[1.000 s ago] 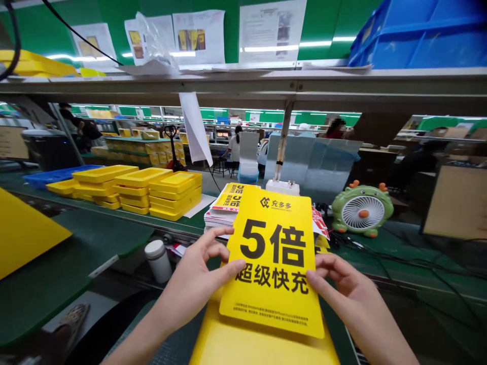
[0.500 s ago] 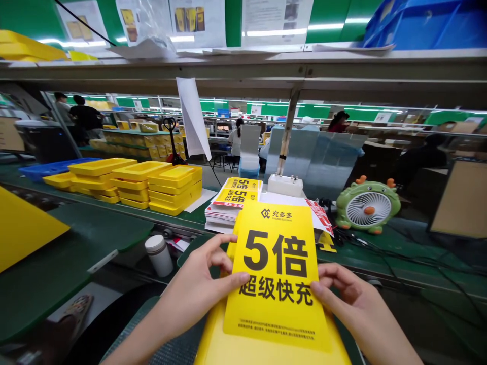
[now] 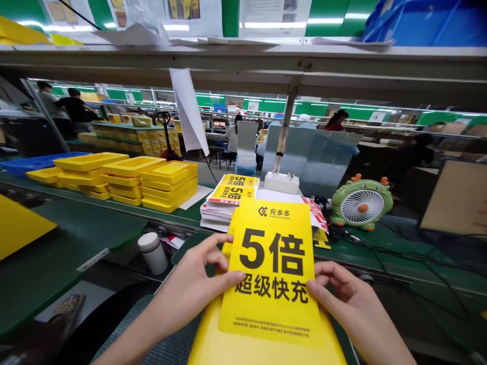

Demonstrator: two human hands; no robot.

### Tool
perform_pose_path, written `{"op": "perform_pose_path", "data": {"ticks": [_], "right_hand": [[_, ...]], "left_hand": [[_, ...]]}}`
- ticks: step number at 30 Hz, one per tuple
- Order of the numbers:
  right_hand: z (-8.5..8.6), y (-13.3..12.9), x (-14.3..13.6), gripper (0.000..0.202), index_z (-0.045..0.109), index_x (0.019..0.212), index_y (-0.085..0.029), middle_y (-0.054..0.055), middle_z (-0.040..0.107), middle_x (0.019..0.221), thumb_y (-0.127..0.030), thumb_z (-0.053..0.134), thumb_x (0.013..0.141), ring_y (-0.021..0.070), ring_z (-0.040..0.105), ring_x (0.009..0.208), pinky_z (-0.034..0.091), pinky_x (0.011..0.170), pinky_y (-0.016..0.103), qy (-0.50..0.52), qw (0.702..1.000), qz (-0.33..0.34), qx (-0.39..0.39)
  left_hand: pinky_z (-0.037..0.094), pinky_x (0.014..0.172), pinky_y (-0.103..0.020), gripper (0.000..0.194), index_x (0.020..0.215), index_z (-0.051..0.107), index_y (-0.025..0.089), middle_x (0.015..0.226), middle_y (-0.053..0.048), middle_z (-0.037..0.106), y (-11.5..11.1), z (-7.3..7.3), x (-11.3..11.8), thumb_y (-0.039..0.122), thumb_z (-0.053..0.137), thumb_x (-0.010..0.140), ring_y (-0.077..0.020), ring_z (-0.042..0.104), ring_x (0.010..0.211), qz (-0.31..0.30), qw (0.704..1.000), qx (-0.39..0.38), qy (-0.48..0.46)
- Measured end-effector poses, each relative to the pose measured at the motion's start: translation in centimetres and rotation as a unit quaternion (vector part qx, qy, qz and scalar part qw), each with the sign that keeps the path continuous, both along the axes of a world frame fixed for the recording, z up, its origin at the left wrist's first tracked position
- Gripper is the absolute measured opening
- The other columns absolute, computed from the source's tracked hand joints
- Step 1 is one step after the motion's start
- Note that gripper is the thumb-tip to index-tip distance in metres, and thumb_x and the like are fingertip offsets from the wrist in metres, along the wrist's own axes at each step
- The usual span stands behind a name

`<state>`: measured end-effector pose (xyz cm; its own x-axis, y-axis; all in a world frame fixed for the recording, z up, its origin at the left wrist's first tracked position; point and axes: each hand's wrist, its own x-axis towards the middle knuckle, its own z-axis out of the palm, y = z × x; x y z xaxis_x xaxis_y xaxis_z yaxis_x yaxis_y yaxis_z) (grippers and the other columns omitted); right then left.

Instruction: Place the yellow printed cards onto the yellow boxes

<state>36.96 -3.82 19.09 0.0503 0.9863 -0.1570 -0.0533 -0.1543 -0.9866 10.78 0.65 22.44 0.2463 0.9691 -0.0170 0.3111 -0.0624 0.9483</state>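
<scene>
Both hands pinch yellow card (image 3: 272, 274) by its side edges: left hand (image 3: 194, 289) thumb on face, right hand (image 3: 342, 299) curled behind edge. Card held flat over yellow tray (image 3: 213, 344), squaring it up. Card stack (image 3: 228, 200), green fan (image 3: 361, 203) beyond on surface (image 3: 399, 253).

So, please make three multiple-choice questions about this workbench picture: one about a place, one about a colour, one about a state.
1. Where is the green fan relative to the yellow card?
A. to its right, farther back
B. to its left
C. under it

2. What colour are the stacked trays at left?
A. blue
B. yellow
C. white

3. How is the card held?
A. by one hand
B. lying untouched
C. by both hands, at its side edges

Answers: 1 A, the fan stands behind the card on the right. 2 B, all are yellow. 3 C, the left hand and right hand pinch opposite edges.
</scene>
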Motion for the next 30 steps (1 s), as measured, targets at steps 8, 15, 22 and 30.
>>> {"op": "perform_pose_path", "data": {"ticks": [8,15,22,30], "right_hand": [[0.8,0.1,-0.5,0.036,0.060,0.087,-0.023,0.002,0.062,0.079,-0.049,0.075,0.066,0.0213,0.065,0.080,0.057,0.068,0.026,-0.011,0.999,-0.024,0.027],[1.2,-0.1,0.4,0.039,0.058,0.089,-0.023,0.004,0.063,0.080,-0.052,0.072,0.068,0.0248,0.063,0.086,0.056,0.074,0.033,-0.049,0.998,-0.002,0.036],[0.8,-0.1,0.0,0.038,0.055,0.092,-0.023,0.000,0.062,0.079,-0.052,0.069,0.072,0.0210,0.063,0.087,0.055,0.075,0.027,-0.052,0.998,0.018,0.013],[1.0,-0.4,-0.1,0.040,0.054,0.088,-0.022,0.000,0.062,0.081,-0.053,0.072,0.069,0.0190,0.062,0.086,0.055,0.072,0.023,-0.037,0.999,0.004,0.010]], "left_hand": [[0.052,0.073,-0.026,0.059,0.118,0.043,0.025,0.067,0.007,0.054,-0.1,0.4,0.0,0.042,0.073,0.070,-0.0161,0.061,0.077,0.003,1.000,0.011,-0.019],[0.054,0.074,-0.027,0.062,0.120,0.043,0.024,0.067,0.006,0.058,-0.7,2.1,0.3,0.039,0.074,0.068,-0.0181,0.063,0.080,0.000,0.999,0.019,-0.027],[0.050,0.073,-0.023,0.060,0.121,0.039,0.025,0.069,0.007,0.057,-0.7,1.2,0.3,0.040,0.071,0.072,-0.0140,0.061,0.078,-0.010,1.000,-0.002,0.008],[0.050,0.073,-0.024,0.058,0.119,0.040,0.024,0.067,0.008,0.056,-0.4,1.2,0.5,0.038,0.071,0.072,-0.0142,0.061,0.076,-0.015,1.000,-0.005,0.006]]}}
